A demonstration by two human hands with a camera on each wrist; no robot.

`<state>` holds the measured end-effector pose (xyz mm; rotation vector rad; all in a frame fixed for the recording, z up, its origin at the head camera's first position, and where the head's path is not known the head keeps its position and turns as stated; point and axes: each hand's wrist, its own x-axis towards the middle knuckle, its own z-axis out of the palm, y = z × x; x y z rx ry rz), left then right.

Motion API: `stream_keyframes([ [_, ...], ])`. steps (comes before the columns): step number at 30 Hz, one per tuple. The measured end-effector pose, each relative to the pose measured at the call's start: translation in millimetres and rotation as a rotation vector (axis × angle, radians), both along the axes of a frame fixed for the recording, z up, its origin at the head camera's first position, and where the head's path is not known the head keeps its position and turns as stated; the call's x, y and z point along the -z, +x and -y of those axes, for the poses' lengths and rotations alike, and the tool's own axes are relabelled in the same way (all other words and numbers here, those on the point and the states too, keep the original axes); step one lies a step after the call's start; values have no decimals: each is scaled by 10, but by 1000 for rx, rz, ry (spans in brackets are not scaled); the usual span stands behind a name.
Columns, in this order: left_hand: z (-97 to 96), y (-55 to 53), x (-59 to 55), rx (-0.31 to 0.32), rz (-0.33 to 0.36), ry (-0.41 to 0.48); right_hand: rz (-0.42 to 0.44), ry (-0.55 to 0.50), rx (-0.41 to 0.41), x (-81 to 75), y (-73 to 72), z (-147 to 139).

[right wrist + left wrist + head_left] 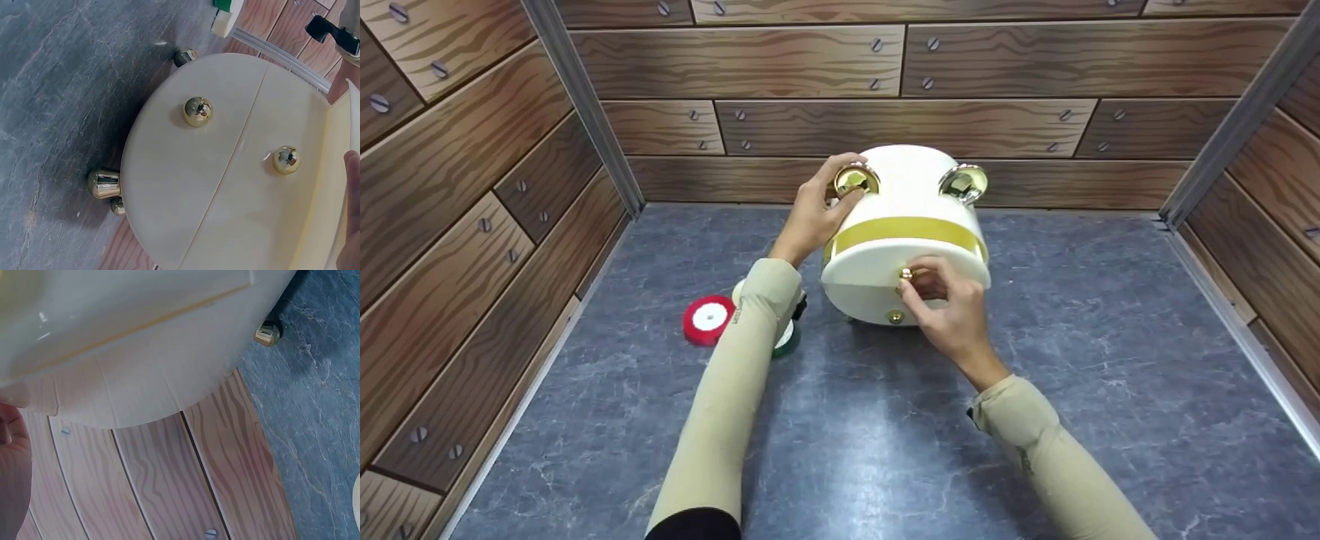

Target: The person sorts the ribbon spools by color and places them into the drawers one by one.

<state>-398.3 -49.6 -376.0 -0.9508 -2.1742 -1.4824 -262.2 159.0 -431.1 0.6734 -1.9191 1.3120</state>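
A white rounded box [910,180] with a yellow band stands on short gold feet [106,184]. My left hand [817,206] grips the left gold cup-shaped ornament [855,178] on top, thumb in front and fingers behind. The matching ornament [964,182] is untouched at the right. In front, my right hand [952,304] has its thumb and forefinger bent about the upper gold knob [906,274] in the head view. The right wrist view shows that knob [286,160] bare, fingers off to its right, so I cannot tell whether they pinch it. The lower knob [198,111] is free.
Left of the box, a red ribbon spool [709,319] and a green spool [786,341] lie on the grey marbled table [840,450], partly behind my left sleeve. Wood-patterned walls [907,127] enclose the back and both sides.
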Motion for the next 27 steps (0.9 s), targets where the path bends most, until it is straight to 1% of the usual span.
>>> stream_keyframes([
  [5, -9, -19, -3, 10, -16, 9, -23, 4, -17, 10, 31, -17],
  [13, -1, -15, 8, 7, -4, 18, -27, -1, -30, 1, 110, -1],
  [22, -3, -12, -17, 5, 4, 4, -1, 2, -12, -9, 209, 1],
  [27, -8, 3, 9, 7, 5, 17, 10, 13, -14, 4, 267, -15],
])
